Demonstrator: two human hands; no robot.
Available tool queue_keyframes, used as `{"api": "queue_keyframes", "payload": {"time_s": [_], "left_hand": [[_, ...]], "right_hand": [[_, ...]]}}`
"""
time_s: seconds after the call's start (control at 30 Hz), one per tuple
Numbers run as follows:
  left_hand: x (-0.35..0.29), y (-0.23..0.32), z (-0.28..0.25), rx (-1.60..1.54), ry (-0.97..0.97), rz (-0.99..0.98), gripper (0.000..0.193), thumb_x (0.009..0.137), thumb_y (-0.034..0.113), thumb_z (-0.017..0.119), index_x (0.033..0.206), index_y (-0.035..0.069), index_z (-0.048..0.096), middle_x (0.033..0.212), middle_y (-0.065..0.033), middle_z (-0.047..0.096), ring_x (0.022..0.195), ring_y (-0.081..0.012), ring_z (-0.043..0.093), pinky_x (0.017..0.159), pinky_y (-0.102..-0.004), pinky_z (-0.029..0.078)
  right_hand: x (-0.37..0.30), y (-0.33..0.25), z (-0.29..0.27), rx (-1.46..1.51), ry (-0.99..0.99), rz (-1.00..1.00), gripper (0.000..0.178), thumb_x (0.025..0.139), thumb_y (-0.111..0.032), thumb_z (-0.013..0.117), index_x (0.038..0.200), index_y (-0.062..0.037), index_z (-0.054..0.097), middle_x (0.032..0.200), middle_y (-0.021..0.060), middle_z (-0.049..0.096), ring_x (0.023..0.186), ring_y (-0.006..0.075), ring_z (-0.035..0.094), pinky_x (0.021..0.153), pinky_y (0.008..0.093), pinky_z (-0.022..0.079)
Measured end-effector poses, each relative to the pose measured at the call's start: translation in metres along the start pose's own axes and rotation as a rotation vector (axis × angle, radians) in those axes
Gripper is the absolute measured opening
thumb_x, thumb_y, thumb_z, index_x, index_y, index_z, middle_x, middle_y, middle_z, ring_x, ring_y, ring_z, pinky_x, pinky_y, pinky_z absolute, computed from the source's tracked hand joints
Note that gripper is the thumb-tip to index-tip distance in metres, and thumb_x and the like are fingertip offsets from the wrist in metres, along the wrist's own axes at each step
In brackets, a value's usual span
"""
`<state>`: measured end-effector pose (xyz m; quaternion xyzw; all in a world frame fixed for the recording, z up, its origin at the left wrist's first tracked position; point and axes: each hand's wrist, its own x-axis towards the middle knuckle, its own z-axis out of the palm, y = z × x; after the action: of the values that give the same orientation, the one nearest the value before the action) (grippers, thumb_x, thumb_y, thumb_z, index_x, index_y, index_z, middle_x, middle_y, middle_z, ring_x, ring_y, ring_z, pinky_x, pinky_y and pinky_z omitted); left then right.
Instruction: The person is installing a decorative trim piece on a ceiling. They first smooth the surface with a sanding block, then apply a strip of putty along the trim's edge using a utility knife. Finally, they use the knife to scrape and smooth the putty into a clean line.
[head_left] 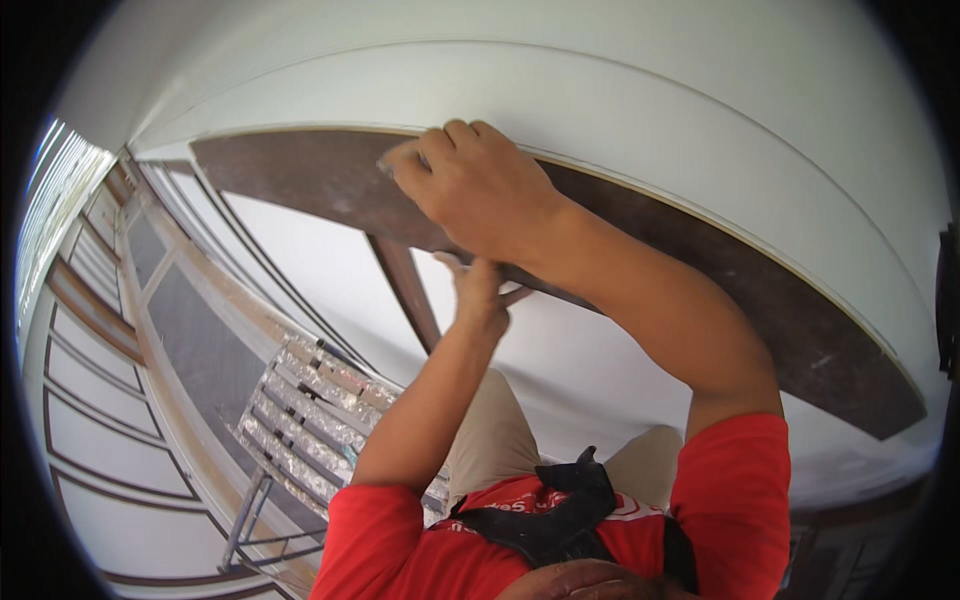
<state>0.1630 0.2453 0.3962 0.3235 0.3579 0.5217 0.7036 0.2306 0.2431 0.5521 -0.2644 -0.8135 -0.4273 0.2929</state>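
A long dark brown board with a pale upper edge runs across the white wall in front of me. My right hand is raised against the board and its top edge, with fingers curled. Something small and greyish shows at its blurred fingertips, too smeared to name. Just below, my left hand is by the board's lower edge, thumb and fingers spread, with no object visible in it. Whether its fingertips press on the board's underside cannot be seen.
Below me to the left stands a slatted metal platform with worn, spattered slats and tubular legs. A brown vertical strip divides white panels under the board. Further left are a dark grey floor strip and white panelling with brown trim.
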Motion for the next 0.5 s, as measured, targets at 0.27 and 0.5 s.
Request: {"api": "queue_keyframes", "payload": {"time_s": [0.27,0.5], "left_hand": [[0.002,0.003,0.007,0.108,0.019,-0.001,0.109,0.079,0.082,0.068,0.153,0.008,0.037,0.152,-0.0204,0.044,0.137,-0.0391,0.048,0.101,-0.0549,0.051],[-0.002,0.004,0.014,0.071,0.037,0.018,0.094,0.084,0.079,0.066,0.147,0.011,0.049,0.148,-0.0189,0.045,0.136,-0.0369,0.045,0.106,-0.0579,0.045]], "right_hand": [[-0.115,0.031,-0.128,-0.080,-0.001,0.020,0.027,0.076,-0.012,0.071,0.100,-0.0012,0.065,0.081,0.0065,0.053,0.072,0.0205,0.056,0.065,0.0318,0.052],[-0.181,0.039,-0.206,-0.165,-0.072,0.072,0.029,0.076,-0.011,0.075,0.101,-0.0002,0.067,0.077,0.0065,0.052,0.072,0.0205,0.057,0.063,0.0309,0.052]]}}
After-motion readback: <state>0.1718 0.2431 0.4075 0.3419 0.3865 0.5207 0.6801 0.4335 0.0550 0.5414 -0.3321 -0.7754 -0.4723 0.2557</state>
